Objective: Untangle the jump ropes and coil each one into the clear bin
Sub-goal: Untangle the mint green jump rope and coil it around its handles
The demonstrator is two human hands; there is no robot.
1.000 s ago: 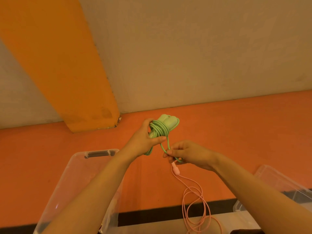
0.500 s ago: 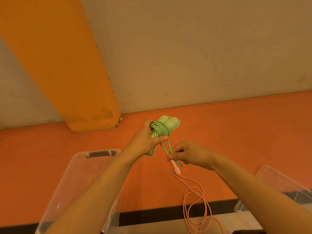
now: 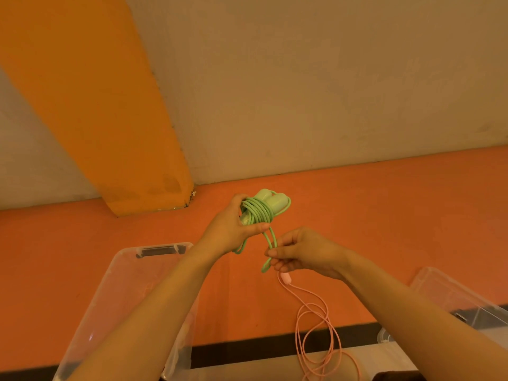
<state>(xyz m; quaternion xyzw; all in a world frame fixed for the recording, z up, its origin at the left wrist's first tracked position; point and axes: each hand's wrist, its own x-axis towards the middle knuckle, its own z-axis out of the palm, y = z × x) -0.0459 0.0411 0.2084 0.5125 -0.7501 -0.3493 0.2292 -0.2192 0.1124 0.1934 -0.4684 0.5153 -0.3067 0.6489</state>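
Green rope is basically done. In the head view, the left hand (image 3: 233, 226) grips the green jump rope (image 3: 257, 213) as a tight bundle, cord wound round the two pale green handles, thumb clamped across the wraps. Held up in the air in front of the orange wall (image 3: 384, 215), not in any bin yet.

What's changed over the last second: the right hand (image 3: 299, 254) has dropped a bit lower and pulled the last green loop out longer, so the tail hangs between the hands instead of sitting up against the bundle. Its fingers pinch that loop end, and they also seem to hold the top of the pink jump rope (image 3: 316, 325), whose pink handle (image 3: 286, 277) pokes out just under the knuckles. The pink cord trails down in loose loops to the bottom edge.

The clear bin (image 3: 165, 247) sits below the left forearm, a second clear container (image 3: 453, 292) off to the right. My guess: tuck the green tail, drop it in, then coil pink.
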